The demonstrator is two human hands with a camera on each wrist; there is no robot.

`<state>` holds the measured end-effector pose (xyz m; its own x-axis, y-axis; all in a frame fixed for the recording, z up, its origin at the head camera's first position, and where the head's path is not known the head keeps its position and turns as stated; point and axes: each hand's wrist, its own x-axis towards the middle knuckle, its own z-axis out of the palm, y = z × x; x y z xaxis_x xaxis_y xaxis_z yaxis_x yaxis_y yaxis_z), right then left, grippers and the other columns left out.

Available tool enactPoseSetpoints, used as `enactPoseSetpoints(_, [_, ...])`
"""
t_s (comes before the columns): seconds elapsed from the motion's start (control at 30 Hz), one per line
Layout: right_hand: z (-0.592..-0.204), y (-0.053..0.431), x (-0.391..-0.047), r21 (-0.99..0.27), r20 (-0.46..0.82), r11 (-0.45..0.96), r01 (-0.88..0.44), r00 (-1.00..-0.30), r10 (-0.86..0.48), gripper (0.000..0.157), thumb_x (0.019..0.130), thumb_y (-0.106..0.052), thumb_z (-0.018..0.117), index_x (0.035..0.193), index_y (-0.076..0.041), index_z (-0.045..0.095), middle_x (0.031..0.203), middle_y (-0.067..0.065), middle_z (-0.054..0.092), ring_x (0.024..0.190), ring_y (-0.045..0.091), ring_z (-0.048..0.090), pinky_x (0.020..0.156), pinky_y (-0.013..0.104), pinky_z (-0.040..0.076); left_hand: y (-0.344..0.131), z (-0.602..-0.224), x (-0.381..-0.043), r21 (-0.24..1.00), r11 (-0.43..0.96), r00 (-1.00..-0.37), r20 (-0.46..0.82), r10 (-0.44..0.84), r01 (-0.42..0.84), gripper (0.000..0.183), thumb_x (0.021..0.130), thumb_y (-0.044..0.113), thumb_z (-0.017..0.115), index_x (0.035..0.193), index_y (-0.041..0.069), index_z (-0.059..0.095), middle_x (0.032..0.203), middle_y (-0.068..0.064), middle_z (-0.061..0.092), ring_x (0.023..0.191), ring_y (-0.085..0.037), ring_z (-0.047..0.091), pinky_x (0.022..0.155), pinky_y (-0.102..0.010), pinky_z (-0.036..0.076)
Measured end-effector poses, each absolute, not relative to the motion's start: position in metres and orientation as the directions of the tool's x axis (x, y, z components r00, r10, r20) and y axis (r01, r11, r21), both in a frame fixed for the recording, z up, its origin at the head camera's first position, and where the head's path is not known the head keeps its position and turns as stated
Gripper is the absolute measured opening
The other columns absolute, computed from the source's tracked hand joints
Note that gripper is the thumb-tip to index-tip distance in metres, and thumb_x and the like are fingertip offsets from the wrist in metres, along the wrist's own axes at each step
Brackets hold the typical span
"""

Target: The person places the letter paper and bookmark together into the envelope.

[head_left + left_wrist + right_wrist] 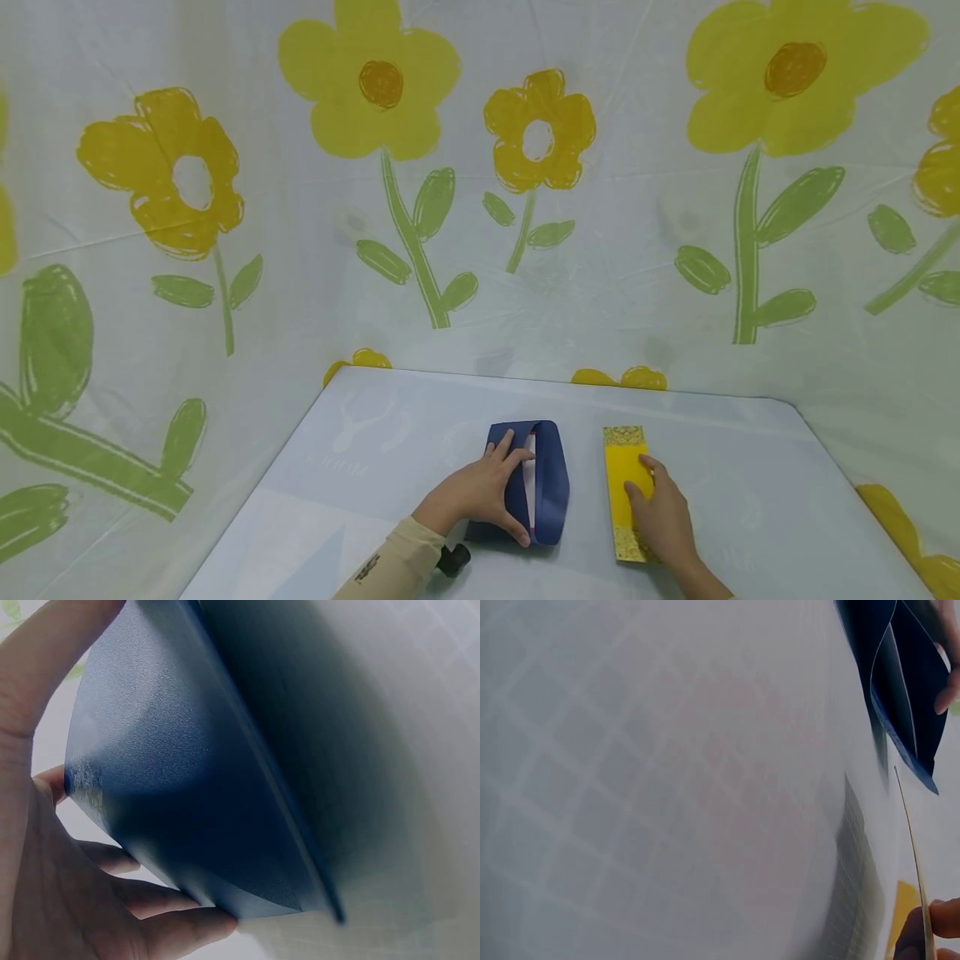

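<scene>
My left hand [480,492] grips a dark blue envelope [552,492], thumb at its near end and fingers spread toward the far end. The envelope's mouth gapes on the right beside its flap, and a pale insert with a reddish edge [530,483] shows inside. In the left wrist view the blue envelope [172,772] spans between thumb and fingers, tilted up from the table. To the right, my right hand [666,517] pinches a long yellow card [621,492] with gold-patterned ends. Seen edge-on in the right wrist view, the thin card [910,832] points toward the envelope [919,682].
A white table [337,467] with faint printed shapes lies under both hands. Cloth with yellow flowers [600,275] hangs behind it and along both sides. A small black device [453,560] sits by my left wrist.
</scene>
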<state>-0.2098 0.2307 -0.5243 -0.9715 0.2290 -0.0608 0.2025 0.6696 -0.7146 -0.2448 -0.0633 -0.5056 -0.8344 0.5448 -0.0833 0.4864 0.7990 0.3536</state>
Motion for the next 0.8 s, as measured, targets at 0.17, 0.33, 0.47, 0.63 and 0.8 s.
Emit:
enactPoseSetpoints(0.17, [-0.524, 0.229, -0.210, -0.714, -0.062, 0.668, 0.211, -0.969, 0.240, 0.062, 0.101, -0.015, 0.058, 0.154, 0.003, 0.030, 0.153, 0.037, 0.031, 0.139, 0.054, 0.034, 0.109, 0.066, 0.034, -0.061, -0.505, -0.245, 0.358, 0.797, -0.831, -0.092, 0.548, 0.486, 0.118, 0.056, 0.072, 0.088, 0.153, 0.035, 0.033, 0.170, -0.016, 0.011, 0.146, -0.052, 0.028, 0.101, -0.061, 0.047])
enactPoseSetpoints(0.33, [-0.524, 0.226, -0.211, -0.713, -0.060, 0.668, 0.214, -0.968, 0.245, 0.063, 0.101, -0.015, 0.059, 0.153, 0.003, 0.030, 0.154, 0.036, 0.031, 0.139, 0.054, 0.035, 0.109, 0.066, 0.034, -0.060, -0.506, -0.245, 0.355, 0.800, -0.832, -0.097, 0.546, 0.484, 0.117, 0.056, 0.073, 0.088, 0.153, 0.037, 0.033, 0.170, -0.014, 0.010, 0.146, -0.052, 0.027, 0.102, -0.060, 0.047])
enactPoseSetpoints(0.47, [-0.525, 0.224, -0.213, -0.718, -0.057, 0.664, 0.210, -0.968, 0.244, 0.063, 0.101, -0.015, 0.059, 0.154, 0.002, 0.030, 0.155, 0.035, 0.031, 0.140, 0.053, 0.034, 0.109, 0.065, 0.034, -0.059, -0.506, -0.244, 0.353, 0.799, -0.832, -0.092, 0.547, 0.487, 0.117, 0.056, 0.072, 0.089, 0.153, 0.037, 0.034, 0.170, -0.014, 0.011, 0.146, -0.052, 0.028, 0.101, -0.060, 0.048])
enactPoseSetpoints(0.63, [-0.524, 0.220, -0.214, -0.727, -0.063, 0.651, 0.219, -0.965, 0.254, 0.063, 0.101, -0.016, 0.059, 0.154, 0.001, 0.030, 0.154, 0.035, 0.032, 0.140, 0.053, 0.035, 0.109, 0.065, 0.034, -0.058, -0.506, -0.244, 0.353, 0.796, -0.830, -0.087, 0.551, 0.491, 0.117, 0.055, 0.072, 0.089, 0.153, 0.035, 0.035, 0.169, -0.015, 0.012, 0.146, -0.052, 0.028, 0.100, -0.060, 0.049])
enactPoseSetpoints(0.8, [-0.521, 0.216, -0.215, -0.733, -0.068, 0.643, 0.220, -0.965, 0.252, 0.063, 0.101, -0.015, 0.059, 0.154, 0.001, 0.030, 0.154, 0.035, 0.031, 0.140, 0.053, 0.036, 0.109, 0.065, 0.034, -0.057, -0.507, -0.244, 0.359, 0.795, -0.832, -0.083, 0.549, 0.489, 0.118, 0.055, 0.071, 0.090, 0.153, 0.035, 0.035, 0.169, -0.016, 0.012, 0.146, -0.052, 0.028, 0.100, -0.061, 0.048])
